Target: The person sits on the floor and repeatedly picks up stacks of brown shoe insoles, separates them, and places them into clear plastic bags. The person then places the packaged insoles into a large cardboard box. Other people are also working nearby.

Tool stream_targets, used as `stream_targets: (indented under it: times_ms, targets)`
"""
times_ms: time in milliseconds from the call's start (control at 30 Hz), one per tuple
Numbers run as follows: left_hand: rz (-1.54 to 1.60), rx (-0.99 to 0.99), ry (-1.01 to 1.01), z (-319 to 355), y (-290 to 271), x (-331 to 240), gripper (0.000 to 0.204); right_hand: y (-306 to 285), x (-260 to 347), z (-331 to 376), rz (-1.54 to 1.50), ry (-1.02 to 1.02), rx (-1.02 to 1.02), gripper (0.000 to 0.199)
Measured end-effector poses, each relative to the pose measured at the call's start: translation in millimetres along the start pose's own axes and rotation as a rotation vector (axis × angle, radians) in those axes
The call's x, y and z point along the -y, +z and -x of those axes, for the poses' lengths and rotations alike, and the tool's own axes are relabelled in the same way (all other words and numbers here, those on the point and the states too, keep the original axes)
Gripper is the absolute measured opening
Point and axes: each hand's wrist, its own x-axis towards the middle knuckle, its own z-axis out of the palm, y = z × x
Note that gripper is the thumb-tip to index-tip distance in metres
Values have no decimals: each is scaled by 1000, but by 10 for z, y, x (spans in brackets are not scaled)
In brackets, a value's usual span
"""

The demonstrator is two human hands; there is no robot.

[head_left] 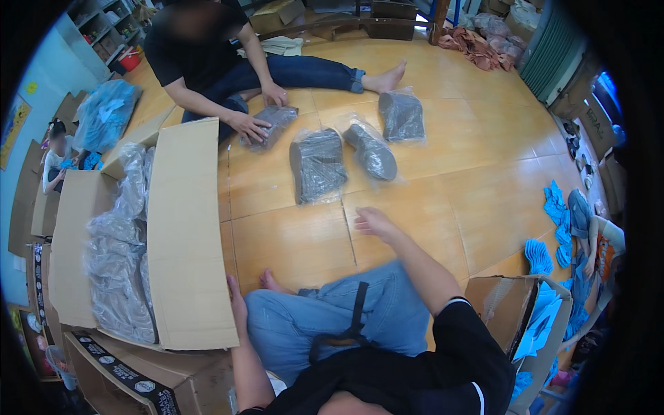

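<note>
An open box (pixel 183 235) of bagged grey cloth stands left on the wood floor (pixel 443 173). The left hand (pixel 236 294) lies flat on its flap. Four grey packs (pixel 318 166) lie ahead. The right hand (pixel 375 223) hovers loosely spread, empty. Blue cloths (pixel 553 207) lie right.

Four clear plastic bags of grey items (pixel 317 166) lie on the wooden floor. An open brown cardboard box (pixel 183 235) at left holds more bagged grey goods (pixel 117 277). A smaller open carton (pixel 505 304) stands at right.

Even, soft indoor light, mild glare on the wooden floor (pixel 429 173), fisheye bending and dark vignetting at the rim.
</note>
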Motion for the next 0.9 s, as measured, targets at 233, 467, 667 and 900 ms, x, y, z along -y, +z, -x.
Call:
stream_targets:
  times_ms: [233,467,667,900]
  targets:
    - [-69,-60,-44,-17,96,133,45,954,49,-1195,-860,280,-171,55]
    - [-344,-70,46,4,34,-92,41,1001,472,-1104,-689,-337,-199,24]
    - [-286,-103,196,5,-26,-121,37,931,987,-102,-427,-654,-137,26]
    - [837,274,-73,579,495,-764,36,973,1200,1017,-296,-582,81,22]
